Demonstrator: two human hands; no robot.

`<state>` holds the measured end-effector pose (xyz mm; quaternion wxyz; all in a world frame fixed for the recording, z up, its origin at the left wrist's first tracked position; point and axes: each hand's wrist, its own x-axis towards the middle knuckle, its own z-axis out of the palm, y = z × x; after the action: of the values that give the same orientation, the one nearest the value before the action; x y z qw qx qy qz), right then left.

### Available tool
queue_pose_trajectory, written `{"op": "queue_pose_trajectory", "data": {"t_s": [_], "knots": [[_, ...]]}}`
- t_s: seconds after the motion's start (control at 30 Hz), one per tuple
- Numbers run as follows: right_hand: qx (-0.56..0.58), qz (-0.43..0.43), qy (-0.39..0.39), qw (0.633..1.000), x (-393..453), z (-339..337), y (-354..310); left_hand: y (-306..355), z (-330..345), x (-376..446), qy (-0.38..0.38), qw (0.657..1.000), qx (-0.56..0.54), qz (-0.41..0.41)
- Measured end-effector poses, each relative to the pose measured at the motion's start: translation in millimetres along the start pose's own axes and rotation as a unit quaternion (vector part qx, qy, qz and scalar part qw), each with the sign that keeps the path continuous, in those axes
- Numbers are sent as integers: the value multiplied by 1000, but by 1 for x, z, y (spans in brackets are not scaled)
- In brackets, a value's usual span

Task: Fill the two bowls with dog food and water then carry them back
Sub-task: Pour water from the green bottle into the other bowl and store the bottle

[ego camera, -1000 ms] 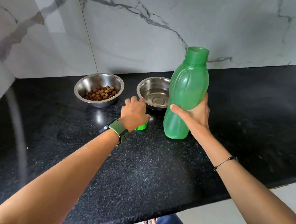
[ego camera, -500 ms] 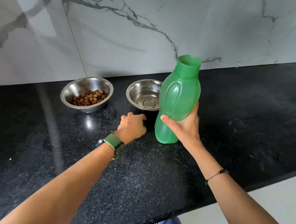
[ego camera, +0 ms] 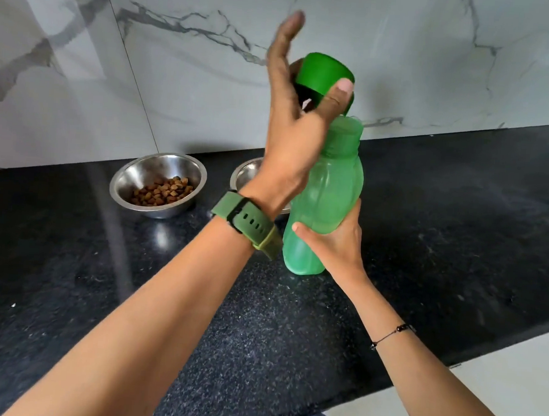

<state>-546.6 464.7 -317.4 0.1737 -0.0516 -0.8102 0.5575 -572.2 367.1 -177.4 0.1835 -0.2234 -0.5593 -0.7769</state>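
Right hand (ego camera: 335,243) wraps the lower body of the green bottle (ego camera: 326,198), thumb across its front; bottle upright near frame centre, base at or just off the black counter (ego camera: 196,315), can't tell which. Left hand (ego camera: 290,135) is raised above it, pinching the green cap (ego camera: 323,74) between thumb and the fingers behind, index finger sticking straight up and blurred. Cap sits tilted just above and slightly left of the bottle neck (ego camera: 343,135), not seated on it. Food bowl (ego camera: 157,184), steel, centre-left, holds brown kibble (ego camera: 161,191) piled toward its near-right side. Second steel bowl (ego camera: 248,174) sits just right of it, mostly hidden behind the left wrist; only its left rim shows, contents can't be told. Both bowls are close to the marble backsplash (ego camera: 193,90) at the counter's rear edge, with a small gap between them. Bottle is in front of and right of the second bowl, near it. Green watch strap (ego camera: 246,222) on the left wrist, thin beaded bracelet (ego camera: 390,335) on the right. Open counter: wide bare stretch on the right half of the frame, another in the lower left under the left forearm. Front counter edge runs diagonally from bottom centre up to the right edge; light floor (ego camera: 480,397) below it in the lower right.
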Motion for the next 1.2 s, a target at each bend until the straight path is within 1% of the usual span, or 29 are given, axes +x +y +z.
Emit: {"op": "queue_pose_trajectory", "data": {"t_s": [0.07,0.13,0.2,0.33,0.47,0.6,0.63,0.7,0.8,0.9,0.97,1.03,1.13,1.17,1.2], "knots": [[-1,7,3,1000,1,0,-1,-9,7,-6,-35,996,71,44],[-6,13,5,1000,1,0,-2,-20,11,-11,-57,981,166,88],[-11,16,4,1000,1,1,-2,-27,10,-15,-65,964,231,114],[-16,18,2,1000,3,3,0,-35,8,-20,-47,954,273,116],[-18,26,3,999,5,4,2,-38,7,-23,-38,959,267,92],[-24,21,7,999,6,6,3,-42,6,-24,-39,950,290,104],[-23,19,11,1000,5,6,4,-41,5,-23,-54,952,286,94],[-8,16,19,1000,4,6,5,-38,-1,-17,-97,962,250,45],[11,6,18,1000,2,6,7,-34,-14,-9,-170,974,148,-30],[20,0,16,1000,2,6,8,-37,-23,-5,-205,975,78,-42],[23,0,15,1000,3,6,9,-39,-28,-5,-202,978,15,-50],[24,-1,11,1000,2,6,9,-39,-30,-6,-180,981,-31,-64],[27,-1,13,1000,1,7,7,-38,-25,-8,-120,988,-43,-88],[29,-3,14,999,1,7,6,-36,-22,-9,-117,986,-49,-105],[31,-3,14,999,0,7,6,-35,-19,-10,-126,986,-27,-109]]}}
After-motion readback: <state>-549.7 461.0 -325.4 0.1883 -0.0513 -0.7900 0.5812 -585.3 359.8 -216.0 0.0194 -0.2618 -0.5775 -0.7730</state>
